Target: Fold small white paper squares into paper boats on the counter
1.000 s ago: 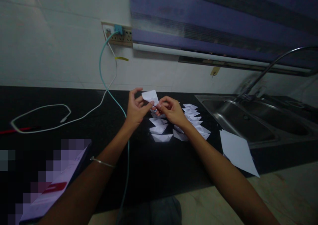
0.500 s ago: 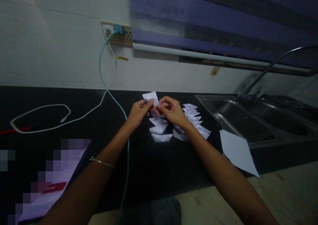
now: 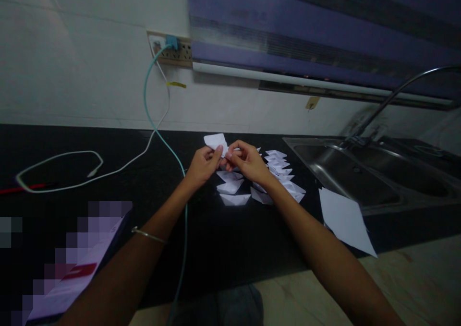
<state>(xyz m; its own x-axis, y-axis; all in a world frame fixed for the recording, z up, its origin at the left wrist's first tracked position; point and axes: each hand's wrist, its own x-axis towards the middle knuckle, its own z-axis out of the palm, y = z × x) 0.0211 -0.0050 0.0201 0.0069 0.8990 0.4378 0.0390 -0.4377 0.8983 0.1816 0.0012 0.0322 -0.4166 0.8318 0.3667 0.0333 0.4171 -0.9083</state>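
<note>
A small piece of folded white paper (image 3: 215,140) is held up above the counter between both hands. My left hand (image 3: 202,165) is closed on it, the thumb pressed on its near face. My right hand (image 3: 248,160) pinches the paper's lower right corner, fingertips close to the left thumb. Behind and below the hands, several folded paper boats (image 3: 235,199) stand in a column on the black counter. More paper boats (image 3: 278,165) are lined up to the right, partly hidden by my right hand and forearm.
Loose white sheets (image 3: 345,220) lie by the steel sink (image 3: 331,172) and its tall faucet (image 3: 382,105). A teal cable (image 3: 186,239) crosses the counter from the wall sockets (image 3: 180,52). A white cable (image 3: 65,153) loops at left, near a partly pixelated screen (image 3: 90,259).
The folded paper has tilted and shifted slightly left and down in my hands. My right fingers have moved a little closer to the left thumb. The boats on the counter are unmoved.
</note>
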